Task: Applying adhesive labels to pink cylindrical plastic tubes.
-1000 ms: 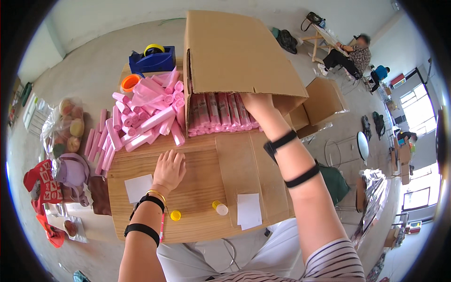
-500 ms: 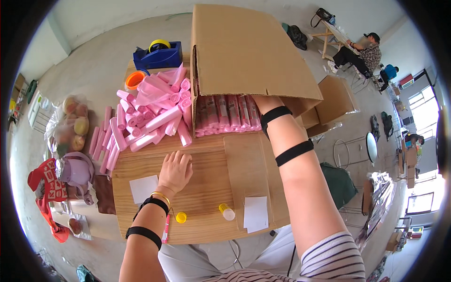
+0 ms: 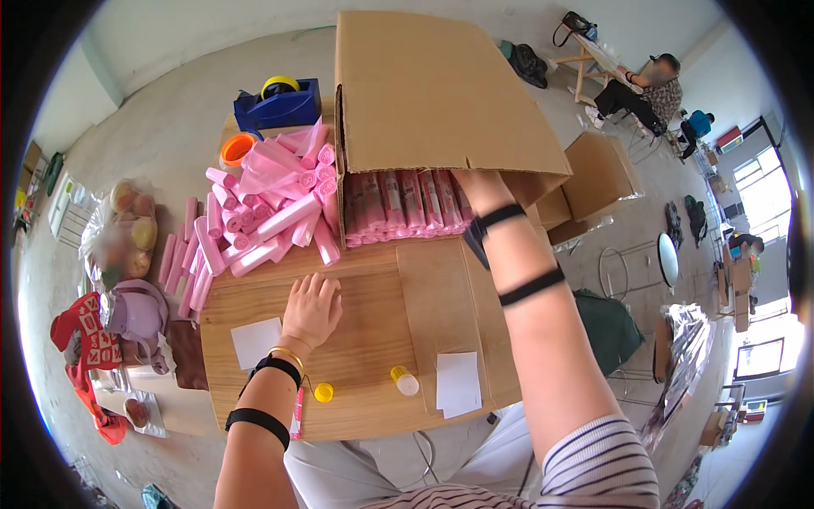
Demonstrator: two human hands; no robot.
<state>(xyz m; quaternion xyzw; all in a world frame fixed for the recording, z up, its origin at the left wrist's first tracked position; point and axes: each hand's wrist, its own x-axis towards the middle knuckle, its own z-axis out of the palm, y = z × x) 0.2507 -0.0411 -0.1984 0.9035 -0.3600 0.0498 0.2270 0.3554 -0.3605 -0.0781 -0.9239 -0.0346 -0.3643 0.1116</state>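
My right hand (image 3: 480, 190) reaches into the open side of a large cardboard box (image 3: 449, 93); its fingers are hidden behind the box's upper flap. Beside it inside the box stands a row of wrapped pink plastic rolls (image 3: 398, 204). My left hand (image 3: 311, 312) rests on the wooden table (image 3: 365, 339), fingers loosely stretched and holding nothing. Just beyond it, a loose heap of pink rolls (image 3: 284, 222) leans against the box's left side. A white paper (image 3: 256, 343) lies beside my left wrist.
Near the table's front are a yellow cap (image 3: 323, 393), a glue stick (image 3: 404, 381), a pink marker (image 3: 297, 416) and white sheets (image 3: 458, 383). A blue tape dispenser (image 3: 278, 105) and an orange tape roll (image 3: 237, 149) stand at the back left. Another carton (image 3: 598, 174) stands right.
The whole view has shifted slightly, so the box and heap sit a little further left in the picture. My right hand stays in the box and my left hand on the table.
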